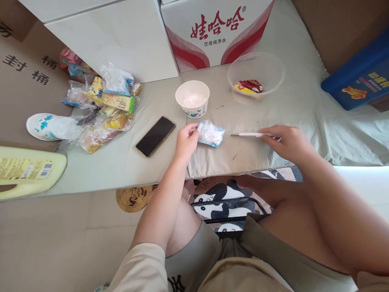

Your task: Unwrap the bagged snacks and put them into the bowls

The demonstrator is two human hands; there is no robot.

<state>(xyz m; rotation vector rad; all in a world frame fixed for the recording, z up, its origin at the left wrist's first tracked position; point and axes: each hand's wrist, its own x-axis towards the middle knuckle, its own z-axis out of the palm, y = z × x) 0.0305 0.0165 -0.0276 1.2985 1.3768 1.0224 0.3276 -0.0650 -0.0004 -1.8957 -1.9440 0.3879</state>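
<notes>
My left hand pinches the left edge of a small blue packet with crumpled clear plastic on its top. The packet lies on or just above the cloth-covered surface; I cannot tell which. My right hand grips one end of a slim white pen-shaped tool. Its thin grey tip points left toward the packet, with a gap between them. Behind the packet stands a white paper bowl with a blue leaf print and something clear or whitish inside. A dark phone lies left of my left hand.
A clear plastic bowl holds red and yellow packets. Snack packages are heaped at left beside a tipped paper cup and a pale yellow jug. A white-and-red carton stands behind; a blue container is at right.
</notes>
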